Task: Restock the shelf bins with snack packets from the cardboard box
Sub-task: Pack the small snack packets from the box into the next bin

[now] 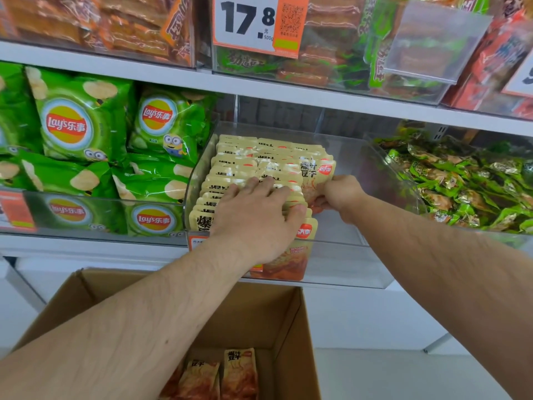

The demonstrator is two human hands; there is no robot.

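A clear plastic shelf bin [372,180] holds rows of upright cream and orange snack packets [245,161]. My left hand [256,217] lies flat on top of the front rows, fingers spread and pressing the packets. My right hand [339,194] grips one packet [318,176] at the right side of the rows, fingers curled round its lower edge. Below the shelf stands the open cardboard box [291,327], with a few of the same packets [227,373] lying at its bottom. My left forearm hides part of the box.
Green crisp bags [83,125] fill the bin to the left. Green wrapped snacks [467,180] fill the bin to the right. The right part of the middle bin holds no packets. A price card [253,23] hangs on the upper shelf bins.
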